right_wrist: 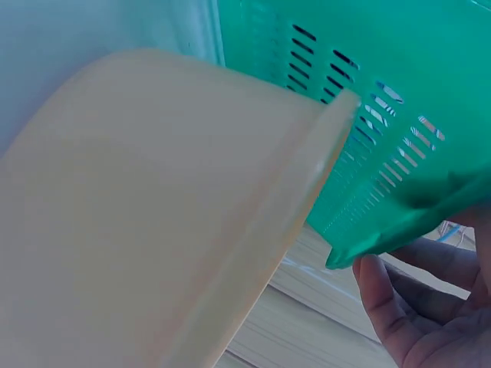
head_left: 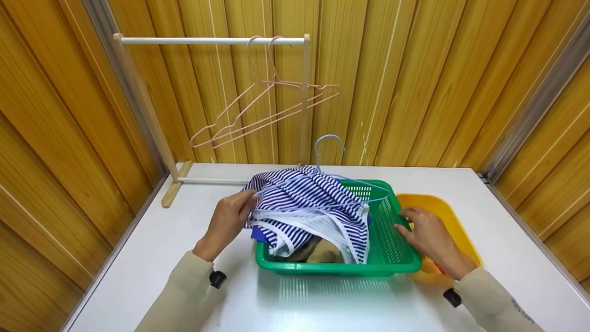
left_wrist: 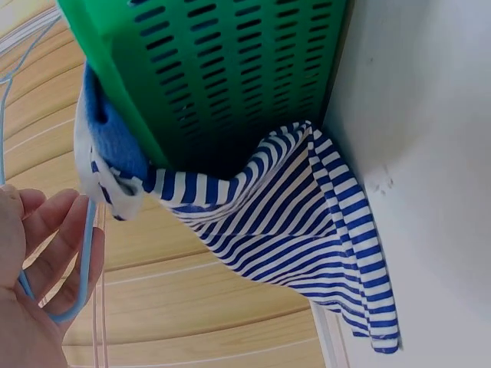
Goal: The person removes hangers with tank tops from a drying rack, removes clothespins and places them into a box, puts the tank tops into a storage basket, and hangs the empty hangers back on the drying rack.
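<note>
My left hand (head_left: pixel 234 216) holds the left end of a blue clothes hanger (left_wrist: pixel 86 264), its fingers loosely curled round the wire. The hanger's hook points up, and its right end lies over the basket. Under and around the wire is a navy-and-white striped garment (head_left: pixel 295 184) with white trim, draped over the left side of a green basket (head_left: pixel 339 268). In the left wrist view, part of the striped cloth (left_wrist: pixel 291 222) hangs outside the basket. At the basket's right rim, my right hand (head_left: pixel 428 233) has thumb and fingers on the edge.
A yellow container (head_left: pixel 440 203) stands against the basket's right side, holding something red and orange. Behind, two pink hangers (head_left: pixel 272 83) hang on a rack's white rail (head_left: pixel 193 40). Brown and dark cloth (head_left: pixel 325 252) and blue cloth (head_left: pixel 259 234) show under the striped garment.
</note>
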`<state>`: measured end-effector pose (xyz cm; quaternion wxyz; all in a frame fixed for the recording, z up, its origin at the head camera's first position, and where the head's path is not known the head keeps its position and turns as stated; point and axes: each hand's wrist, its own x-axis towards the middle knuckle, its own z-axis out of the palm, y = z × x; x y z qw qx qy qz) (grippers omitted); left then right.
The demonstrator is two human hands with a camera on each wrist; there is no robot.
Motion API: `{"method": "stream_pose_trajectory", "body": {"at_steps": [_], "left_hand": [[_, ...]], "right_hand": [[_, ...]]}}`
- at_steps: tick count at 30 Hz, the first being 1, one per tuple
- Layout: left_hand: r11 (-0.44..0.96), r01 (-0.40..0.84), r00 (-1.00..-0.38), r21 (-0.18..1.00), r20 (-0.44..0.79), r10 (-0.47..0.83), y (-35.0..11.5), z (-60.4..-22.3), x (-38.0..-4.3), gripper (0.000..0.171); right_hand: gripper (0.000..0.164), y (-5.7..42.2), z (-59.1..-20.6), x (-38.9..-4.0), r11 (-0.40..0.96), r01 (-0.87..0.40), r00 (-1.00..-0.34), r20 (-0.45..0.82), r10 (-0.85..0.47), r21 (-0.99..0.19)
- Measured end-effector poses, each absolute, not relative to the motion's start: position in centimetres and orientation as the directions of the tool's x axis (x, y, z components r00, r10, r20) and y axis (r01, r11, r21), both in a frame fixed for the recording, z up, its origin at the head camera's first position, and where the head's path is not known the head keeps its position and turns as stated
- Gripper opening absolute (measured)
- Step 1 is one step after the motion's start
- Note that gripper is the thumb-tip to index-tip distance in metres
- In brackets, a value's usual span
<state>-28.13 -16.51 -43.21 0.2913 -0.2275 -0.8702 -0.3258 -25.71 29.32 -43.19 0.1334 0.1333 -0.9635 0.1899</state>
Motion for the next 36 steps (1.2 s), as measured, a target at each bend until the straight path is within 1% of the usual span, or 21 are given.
{"method": "stream_pose_trajectory", "body": {"at_steps": [5, 15, 22, 29, 36], "left_hand": [[0.698, 0.56, -0.74, 0.447, 0.648, 0.179, -17.0, -42.9, -28.2, 0.015], [0.722, 0.522, -0.74, 0.455, 0.662, 0.118, -18.0, -42.1, -28.1, 0.02], [0.747, 0.489, -0.743, 0.45, 0.664, 0.086, -18.5, -41.8, -28.1, 0.018], [0.754, 0.468, -0.735, 0.46, 0.677, 0.043, -19.1, -41.4, -28.0, 0.016], [0.768, 0.443, -0.704, 0.462, 0.71, -0.021, -19.7, -40.9, -27.8, 0.019]], "right_hand": [[0.039, 29.1, -43.2, -25.7, 0.895, -0.285, -0.938, 0.294, -0.185, -0.345], [0.036, 28.4, -43.3, -25.8, 0.901, -0.271, -0.939, 0.297, -0.171, -0.338], [0.037, 28.6, -43.4, -25.7, 0.897, -0.268, -0.942, 0.292, -0.167, -0.352], [0.037, 28.7, -43.4, -25.6, 0.893, -0.278, -0.939, 0.295, -0.175, -0.354], [0.036, 28.7, -43.4, -25.7, 0.896, -0.288, -0.931, 0.317, -0.18, -0.338]]}}
